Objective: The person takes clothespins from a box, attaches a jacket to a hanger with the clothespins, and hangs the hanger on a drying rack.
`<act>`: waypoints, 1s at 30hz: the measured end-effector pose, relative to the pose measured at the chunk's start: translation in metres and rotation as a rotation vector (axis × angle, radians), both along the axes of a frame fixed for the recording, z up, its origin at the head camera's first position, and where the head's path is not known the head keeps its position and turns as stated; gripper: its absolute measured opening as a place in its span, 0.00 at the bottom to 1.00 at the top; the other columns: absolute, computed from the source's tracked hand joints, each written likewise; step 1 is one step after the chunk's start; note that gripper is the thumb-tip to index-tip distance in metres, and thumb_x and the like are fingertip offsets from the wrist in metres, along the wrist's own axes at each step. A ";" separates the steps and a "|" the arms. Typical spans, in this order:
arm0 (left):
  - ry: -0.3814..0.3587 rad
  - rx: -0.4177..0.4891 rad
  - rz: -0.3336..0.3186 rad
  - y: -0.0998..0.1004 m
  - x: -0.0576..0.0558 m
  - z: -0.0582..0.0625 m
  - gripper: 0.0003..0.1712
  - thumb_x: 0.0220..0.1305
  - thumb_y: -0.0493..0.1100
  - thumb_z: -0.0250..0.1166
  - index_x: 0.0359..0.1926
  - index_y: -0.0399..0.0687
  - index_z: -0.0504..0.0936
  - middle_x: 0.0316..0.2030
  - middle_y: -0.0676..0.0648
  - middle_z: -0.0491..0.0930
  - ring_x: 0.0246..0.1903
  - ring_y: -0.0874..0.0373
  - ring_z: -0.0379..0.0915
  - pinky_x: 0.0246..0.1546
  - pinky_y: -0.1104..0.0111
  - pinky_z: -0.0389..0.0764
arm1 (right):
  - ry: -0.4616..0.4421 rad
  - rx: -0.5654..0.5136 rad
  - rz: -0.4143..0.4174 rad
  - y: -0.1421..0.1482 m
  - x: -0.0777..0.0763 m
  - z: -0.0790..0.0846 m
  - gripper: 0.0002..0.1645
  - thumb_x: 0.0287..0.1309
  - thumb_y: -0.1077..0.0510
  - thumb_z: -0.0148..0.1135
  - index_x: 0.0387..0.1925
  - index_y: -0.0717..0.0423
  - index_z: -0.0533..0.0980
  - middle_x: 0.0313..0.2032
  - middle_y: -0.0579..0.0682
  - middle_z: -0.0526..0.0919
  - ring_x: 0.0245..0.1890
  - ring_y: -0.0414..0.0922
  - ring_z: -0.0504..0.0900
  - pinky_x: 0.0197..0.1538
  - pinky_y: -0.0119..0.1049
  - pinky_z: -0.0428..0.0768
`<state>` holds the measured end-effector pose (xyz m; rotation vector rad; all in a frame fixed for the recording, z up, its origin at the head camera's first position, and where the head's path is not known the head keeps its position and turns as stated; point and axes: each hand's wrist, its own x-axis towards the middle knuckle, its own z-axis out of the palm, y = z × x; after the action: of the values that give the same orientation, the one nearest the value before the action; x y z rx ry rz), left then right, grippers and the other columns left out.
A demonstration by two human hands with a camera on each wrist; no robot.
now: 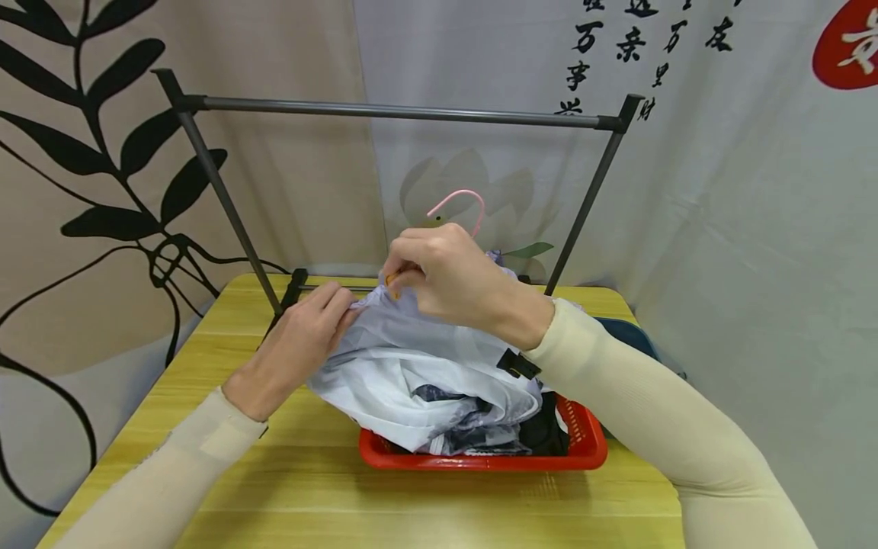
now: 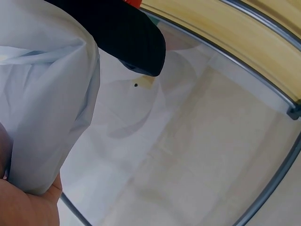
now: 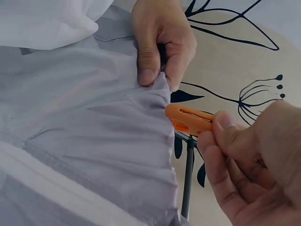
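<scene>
A pale lavender-white garment [image 1: 411,347] with a gathered edge hangs between both hands, its lower folds over a red basket [image 1: 483,463]. My left hand [image 1: 309,324] pinches the gathered edge between thumb and fingers. My right hand [image 1: 456,278] grips an orange clothespin [image 3: 190,117] by its handle end. The clothespin's tip meets the garment's edge just below the left fingers in the right wrist view; whether it clamps the cloth I cannot tell. Above the right hand rises a pink hanger hook [image 1: 473,197]; the rest of that hanger is hidden.
A grey metal rack [image 1: 398,110] stands on the yellow wooden table [image 1: 288,488], its top bar behind and above the hands. Dark and patterned clothes [image 1: 545,427] fill the basket. At the right, partly behind the arm, is a dark blue container [image 1: 627,335]. A printed curtain hangs behind.
</scene>
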<state>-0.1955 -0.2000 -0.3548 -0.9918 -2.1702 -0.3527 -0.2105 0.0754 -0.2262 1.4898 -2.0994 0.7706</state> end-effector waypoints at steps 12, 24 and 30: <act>-0.003 -0.015 0.016 0.002 0.001 0.000 0.18 0.95 0.44 0.54 0.47 0.34 0.78 0.37 0.42 0.76 0.31 0.52 0.74 0.27 0.63 0.83 | -0.047 0.187 -0.103 -0.018 -0.006 -0.002 0.08 0.69 0.73 0.76 0.37 0.59 0.89 0.37 0.52 0.93 0.36 0.47 0.90 0.42 0.37 0.87; -0.011 -0.030 0.028 0.006 0.002 0.001 0.13 0.74 0.28 0.77 0.46 0.33 0.78 0.37 0.41 0.76 0.31 0.52 0.73 0.27 0.63 0.82 | -0.089 0.382 -0.269 -0.021 0.004 -0.002 0.15 0.80 0.56 0.75 0.62 0.55 0.90 0.51 0.50 0.92 0.53 0.50 0.87 0.54 0.42 0.88; -0.009 -0.036 0.034 0.006 0.002 0.001 0.14 0.74 0.29 0.77 0.48 0.32 0.78 0.38 0.40 0.77 0.32 0.51 0.75 0.27 0.63 0.84 | -0.048 0.383 -0.277 -0.020 0.007 -0.002 0.18 0.80 0.54 0.76 0.65 0.53 0.90 0.51 0.49 0.92 0.52 0.49 0.86 0.54 0.42 0.87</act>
<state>-0.1936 -0.1938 -0.3536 -0.9738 -2.2060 -0.3031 -0.2040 0.0552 -0.2287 1.3222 -2.5240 0.3161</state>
